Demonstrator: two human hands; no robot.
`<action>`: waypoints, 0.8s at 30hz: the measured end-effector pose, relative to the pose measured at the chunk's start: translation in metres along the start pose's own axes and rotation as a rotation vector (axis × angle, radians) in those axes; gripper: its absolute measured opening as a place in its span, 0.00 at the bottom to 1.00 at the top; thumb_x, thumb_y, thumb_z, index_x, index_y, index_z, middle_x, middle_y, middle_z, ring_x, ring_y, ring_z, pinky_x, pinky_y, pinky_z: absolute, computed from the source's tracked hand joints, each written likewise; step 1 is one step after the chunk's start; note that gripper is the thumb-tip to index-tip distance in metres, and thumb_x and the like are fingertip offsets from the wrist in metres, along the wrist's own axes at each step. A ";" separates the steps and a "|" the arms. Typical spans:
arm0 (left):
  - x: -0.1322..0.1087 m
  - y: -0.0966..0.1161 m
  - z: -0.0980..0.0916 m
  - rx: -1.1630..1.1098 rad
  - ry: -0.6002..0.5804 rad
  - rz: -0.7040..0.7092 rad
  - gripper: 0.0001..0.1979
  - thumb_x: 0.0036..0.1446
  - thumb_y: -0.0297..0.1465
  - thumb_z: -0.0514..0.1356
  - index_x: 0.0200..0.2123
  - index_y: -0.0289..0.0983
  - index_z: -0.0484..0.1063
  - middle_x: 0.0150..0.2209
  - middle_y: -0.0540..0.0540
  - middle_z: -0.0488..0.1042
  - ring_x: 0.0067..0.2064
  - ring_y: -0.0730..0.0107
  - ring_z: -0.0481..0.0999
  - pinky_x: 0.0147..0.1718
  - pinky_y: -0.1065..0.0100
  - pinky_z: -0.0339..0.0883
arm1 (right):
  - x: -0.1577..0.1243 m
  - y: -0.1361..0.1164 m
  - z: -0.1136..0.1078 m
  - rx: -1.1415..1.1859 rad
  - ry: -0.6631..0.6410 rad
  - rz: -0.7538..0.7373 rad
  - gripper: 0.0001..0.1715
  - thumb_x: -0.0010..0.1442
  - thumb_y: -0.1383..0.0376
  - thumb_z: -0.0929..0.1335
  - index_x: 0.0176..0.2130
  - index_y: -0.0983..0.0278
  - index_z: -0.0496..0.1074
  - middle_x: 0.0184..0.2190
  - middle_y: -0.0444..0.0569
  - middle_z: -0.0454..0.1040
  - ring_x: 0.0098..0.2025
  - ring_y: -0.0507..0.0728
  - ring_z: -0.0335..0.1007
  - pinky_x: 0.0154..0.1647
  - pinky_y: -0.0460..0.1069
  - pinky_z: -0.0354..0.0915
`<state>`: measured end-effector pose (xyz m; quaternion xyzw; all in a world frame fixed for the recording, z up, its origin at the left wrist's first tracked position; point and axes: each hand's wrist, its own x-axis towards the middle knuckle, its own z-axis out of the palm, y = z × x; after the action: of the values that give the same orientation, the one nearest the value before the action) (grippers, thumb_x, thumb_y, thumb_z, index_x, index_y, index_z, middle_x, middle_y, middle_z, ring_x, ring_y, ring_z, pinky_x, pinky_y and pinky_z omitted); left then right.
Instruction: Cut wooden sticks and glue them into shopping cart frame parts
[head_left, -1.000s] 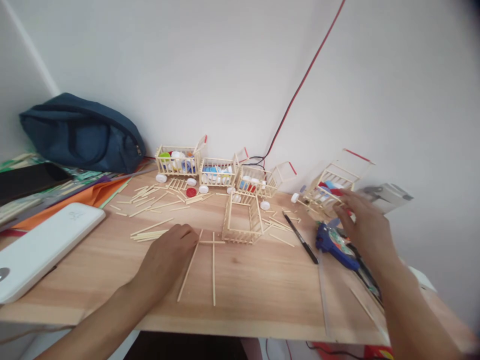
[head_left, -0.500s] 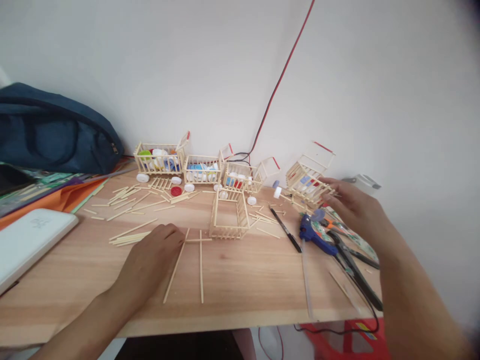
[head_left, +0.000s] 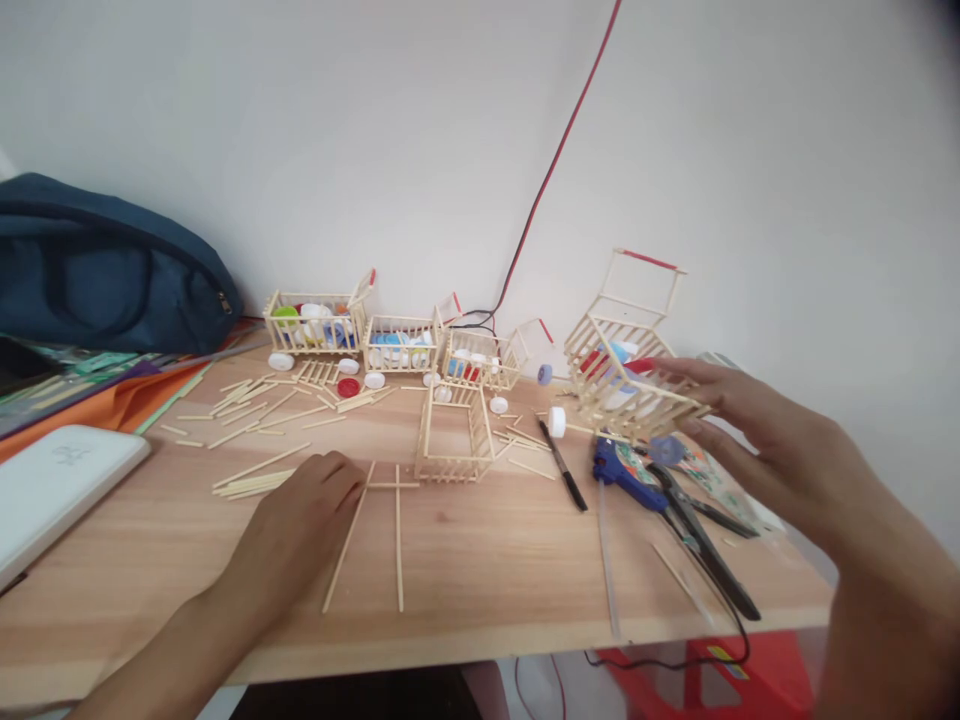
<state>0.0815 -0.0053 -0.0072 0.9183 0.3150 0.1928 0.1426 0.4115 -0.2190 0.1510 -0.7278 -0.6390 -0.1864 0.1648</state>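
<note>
My right hand grips a miniature shopping cart by the end of its stick-built basket. The cart is tilted above the table, with coloured bottle caps inside, a white cap wheel and a red-wrapped handle. On the table lies my left hand, fingers closed at the end of a crosswise wooden stick; its fingertips are partly hidden. Two longer sticks lie across it, one slanted stick and one straighter stick. Just behind them is a basket frame without wheels.
Three carts holding caps, one being the left cart, line the wall. Loose sticks lie to the left. A black pen, a blue glue gun and pliers lie right. A white power bank and blue bag are left.
My right hand has raised the cart and brought it nearer, tilting it. The left hand stays by the sticks. The whole view has shifted slightly.
</note>
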 end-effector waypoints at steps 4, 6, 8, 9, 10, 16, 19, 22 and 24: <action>-0.001 0.000 -0.001 -0.026 -0.011 -0.015 0.15 0.64 0.33 0.46 0.36 0.38 0.72 0.38 0.44 0.73 0.43 0.61 0.71 0.43 0.58 0.67 | -0.005 -0.021 0.000 0.031 0.025 -0.038 0.11 0.65 0.56 0.61 0.42 0.55 0.69 0.57 0.48 0.70 0.57 0.60 0.67 0.56 0.56 0.63; -0.002 -0.001 -0.002 -0.057 0.018 -0.013 0.15 0.64 0.34 0.47 0.36 0.38 0.72 0.39 0.44 0.73 0.44 0.60 0.70 0.45 0.57 0.66 | -0.005 -0.033 0.003 0.038 0.038 -0.063 0.10 0.65 0.57 0.62 0.41 0.56 0.69 0.57 0.49 0.70 0.57 0.60 0.67 0.55 0.55 0.64; -0.002 -0.002 -0.003 -0.106 0.074 0.001 0.14 0.64 0.35 0.48 0.37 0.39 0.72 0.40 0.45 0.73 0.45 0.60 0.70 0.47 0.57 0.65 | -0.004 -0.041 0.007 0.078 0.015 -0.104 0.09 0.65 0.58 0.62 0.41 0.57 0.69 0.57 0.50 0.69 0.57 0.61 0.67 0.55 0.55 0.64; -0.001 -0.003 -0.004 -0.135 0.106 0.001 0.13 0.64 0.35 0.48 0.38 0.39 0.72 0.40 0.45 0.74 0.45 0.61 0.71 0.47 0.58 0.65 | -0.003 -0.044 0.009 0.116 -0.007 -0.121 0.09 0.65 0.59 0.62 0.42 0.56 0.70 0.58 0.50 0.69 0.57 0.60 0.67 0.55 0.55 0.64; 0.000 -0.003 -0.006 -0.167 0.135 -0.007 0.13 0.63 0.35 0.49 0.39 0.39 0.72 0.40 0.45 0.74 0.45 0.61 0.71 0.47 0.59 0.65 | -0.001 -0.046 0.011 0.167 -0.028 -0.137 0.09 0.65 0.60 0.62 0.43 0.56 0.70 0.58 0.50 0.68 0.57 0.60 0.66 0.55 0.55 0.64; 0.021 0.003 -0.028 -0.615 0.207 -0.160 0.19 0.59 0.40 0.56 0.52 0.41 0.67 0.46 0.45 0.75 0.43 0.64 0.75 0.41 0.63 0.69 | 0.023 -0.043 0.022 0.552 -0.161 -0.184 0.10 0.65 0.63 0.63 0.46 0.56 0.70 0.61 0.50 0.64 0.60 0.60 0.62 0.58 0.56 0.62; 0.043 0.011 -0.040 -1.019 0.286 -0.091 0.22 0.56 0.40 0.61 0.52 0.40 0.67 0.51 0.43 0.73 0.52 0.60 0.72 0.48 0.61 0.68 | 0.038 -0.048 0.024 0.766 -0.242 -0.179 0.09 0.66 0.65 0.62 0.43 0.57 0.70 0.63 0.49 0.61 0.62 0.60 0.60 0.57 0.54 0.63; 0.069 0.021 -0.047 -1.462 0.313 -0.090 0.17 0.59 0.40 0.58 0.48 0.37 0.70 0.52 0.40 0.73 0.55 0.58 0.71 0.52 0.59 0.66 | 0.049 -0.060 0.025 0.863 -0.292 -0.225 0.11 0.67 0.66 0.61 0.45 0.57 0.70 0.63 0.50 0.61 0.63 0.60 0.58 0.57 0.54 0.63; 0.083 0.028 -0.049 -1.735 0.209 -0.126 0.16 0.62 0.39 0.54 0.46 0.35 0.72 0.52 0.39 0.74 0.56 0.59 0.71 0.54 0.59 0.65 | 0.054 -0.069 0.026 0.877 -0.313 -0.274 0.14 0.67 0.67 0.61 0.50 0.56 0.69 0.62 0.51 0.61 0.63 0.61 0.57 0.58 0.55 0.62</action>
<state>0.1343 0.0331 0.0686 0.4442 0.1187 0.4393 0.7718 0.3505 -0.1513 0.1543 -0.5182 -0.7645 0.1922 0.3319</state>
